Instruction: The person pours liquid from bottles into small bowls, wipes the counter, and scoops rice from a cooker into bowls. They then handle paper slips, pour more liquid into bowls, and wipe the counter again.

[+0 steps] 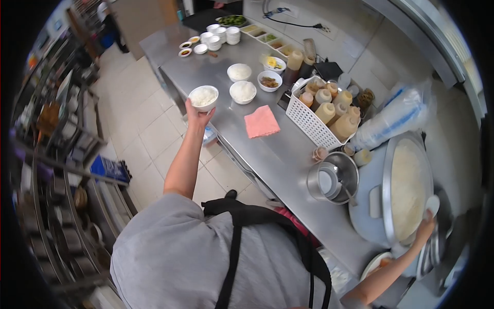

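My left hand [197, 117] is wrapped round the underside of a white bowl of rice [205, 108], held out over the counter's front edge. Two more rice bowls stand on the counter just beyond it, one nearer [243, 101] and one farther [240, 79]. At the far right, my right hand [426, 226] is closed on a white rice paddle [433, 205], whose rounded end points up. That hand is beside the rim of a large pot [368, 206] holding pale cooked rice [407, 180]. The paddle's handle is mostly hidden by my fingers.
A folded pink cloth [262, 122] lies mid-counter. Behind it stands a white basket [314, 123] of squeeze bottles. Metal bowls [351, 177] sit beside the pot. Small side-dish bowls [269, 86], stacked white cups [233, 37] and sauce dishes [185, 52] are farther back. Shelving [67, 206] runs along the left.
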`<control>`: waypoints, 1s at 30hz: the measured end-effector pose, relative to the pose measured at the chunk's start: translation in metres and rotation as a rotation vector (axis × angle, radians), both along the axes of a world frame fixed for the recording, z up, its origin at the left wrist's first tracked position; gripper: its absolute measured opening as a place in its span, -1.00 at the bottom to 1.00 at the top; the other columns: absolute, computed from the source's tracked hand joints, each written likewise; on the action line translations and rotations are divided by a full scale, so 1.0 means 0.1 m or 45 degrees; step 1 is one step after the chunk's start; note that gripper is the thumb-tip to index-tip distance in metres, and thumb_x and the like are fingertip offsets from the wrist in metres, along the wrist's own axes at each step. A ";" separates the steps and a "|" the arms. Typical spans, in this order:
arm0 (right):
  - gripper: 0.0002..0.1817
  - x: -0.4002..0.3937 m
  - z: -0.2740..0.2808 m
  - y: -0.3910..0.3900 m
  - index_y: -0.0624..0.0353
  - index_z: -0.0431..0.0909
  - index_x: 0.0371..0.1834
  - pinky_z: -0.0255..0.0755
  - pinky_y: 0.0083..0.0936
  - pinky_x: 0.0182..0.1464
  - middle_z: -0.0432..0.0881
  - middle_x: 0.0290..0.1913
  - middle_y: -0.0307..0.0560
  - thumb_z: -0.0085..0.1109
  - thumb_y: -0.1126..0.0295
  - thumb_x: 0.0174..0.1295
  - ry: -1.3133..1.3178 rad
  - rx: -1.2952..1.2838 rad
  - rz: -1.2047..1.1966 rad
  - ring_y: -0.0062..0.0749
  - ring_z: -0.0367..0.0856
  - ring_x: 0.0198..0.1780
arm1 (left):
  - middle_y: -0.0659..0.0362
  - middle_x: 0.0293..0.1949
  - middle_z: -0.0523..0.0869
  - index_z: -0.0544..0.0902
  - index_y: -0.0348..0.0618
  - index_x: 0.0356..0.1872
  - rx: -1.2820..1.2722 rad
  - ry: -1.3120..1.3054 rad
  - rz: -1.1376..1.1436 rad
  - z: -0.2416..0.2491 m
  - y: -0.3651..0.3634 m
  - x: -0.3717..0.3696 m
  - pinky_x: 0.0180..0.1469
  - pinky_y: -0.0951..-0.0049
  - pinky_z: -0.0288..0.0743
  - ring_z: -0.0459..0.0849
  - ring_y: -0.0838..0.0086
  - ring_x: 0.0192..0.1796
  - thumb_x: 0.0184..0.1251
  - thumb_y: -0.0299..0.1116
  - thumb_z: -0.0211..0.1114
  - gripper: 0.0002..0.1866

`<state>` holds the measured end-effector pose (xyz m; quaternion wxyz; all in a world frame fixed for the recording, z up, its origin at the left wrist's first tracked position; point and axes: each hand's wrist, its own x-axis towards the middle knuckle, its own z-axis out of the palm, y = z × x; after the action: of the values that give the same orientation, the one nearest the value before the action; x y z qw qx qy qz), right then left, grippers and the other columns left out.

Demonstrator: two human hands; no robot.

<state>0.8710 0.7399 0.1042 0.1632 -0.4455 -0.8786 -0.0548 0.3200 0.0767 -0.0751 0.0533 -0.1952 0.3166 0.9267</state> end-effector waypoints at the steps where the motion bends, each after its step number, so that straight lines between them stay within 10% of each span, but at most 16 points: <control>1: -0.44 -0.11 0.11 -0.28 0.08 0.37 0.18 0.21 -0.33 0.20 0.42 0.13 0.13 -0.07 0.66 0.02 0.227 0.015 0.123 -0.07 0.37 0.18 | 0.13 0.26 0.31 0.29 0.06 0.24 -0.035 -0.023 -0.006 -0.14 -0.06 -0.19 0.20 -0.03 0.21 0.29 0.19 0.27 0.28 0.19 -0.19 -0.39; 5: -0.24 -0.88 0.43 -1.47 0.04 0.10 0.38 0.00 -0.38 0.35 0.17 0.37 -0.04 -0.16 0.80 0.02 0.720 -0.035 0.431 -0.23 0.08 0.40 | 0.04 0.26 0.28 0.26 0.02 0.26 -0.144 -0.107 -0.151 -0.48 -0.20 -0.75 0.18 -0.14 0.24 0.36 0.11 0.22 0.25 0.16 -0.03 -0.35; 8: -0.27 -1.46 0.51 -2.32 0.00 0.14 0.35 0.31 -0.30 0.14 0.36 0.24 0.10 -0.02 0.72 0.05 0.365 -0.159 0.308 -0.03 0.45 0.13 | 0.14 0.20 0.37 0.38 0.05 0.16 -0.198 -0.230 -0.219 -0.74 -0.16 -1.12 0.15 0.01 0.29 0.42 0.20 0.17 0.12 0.21 0.11 -0.35; 16: -0.90 -2.20 -0.46 -2.90 0.08 0.64 -0.47 0.49 -0.44 -0.35 0.66 -0.38 -0.12 0.13 0.44 -0.04 -0.752 0.225 0.188 -0.31 0.68 -0.32 | 0.03 0.05 0.38 0.40 -0.04 0.07 -0.373 -0.273 -0.411 -1.10 -0.05 -1.93 -0.15 0.29 0.50 0.44 0.29 -0.05 0.21 -0.01 0.15 -0.52; 21: -0.87 -2.47 -1.14 -2.72 0.11 0.61 -0.41 0.45 -0.37 -0.21 0.64 -0.31 -0.16 0.12 0.35 0.01 -0.608 0.217 0.137 -0.38 0.64 -0.26 | 0.13 0.22 0.19 0.32 0.02 0.19 -0.329 -0.094 -0.590 -1.18 -0.22 -2.06 -0.08 0.25 0.46 0.27 0.25 0.08 0.20 0.22 0.07 -0.35; 30: -0.86 -2.04 0.13 -2.23 0.15 0.55 -0.45 0.35 -0.32 -0.18 0.61 -0.36 -0.10 0.11 0.33 0.11 0.110 0.453 0.007 -0.29 0.54 -0.24 | 0.06 0.23 0.05 0.17 0.00 0.29 -0.607 -0.108 -0.367 -0.82 -0.55 -1.83 -0.03 0.19 0.40 0.29 0.25 0.00 0.07 0.07 0.29 -0.20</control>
<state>0.6668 0.5173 0.1173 0.2772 -0.4091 -0.8485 -0.1895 0.1367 0.0221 -0.1575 0.1504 -0.1940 0.5475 0.8000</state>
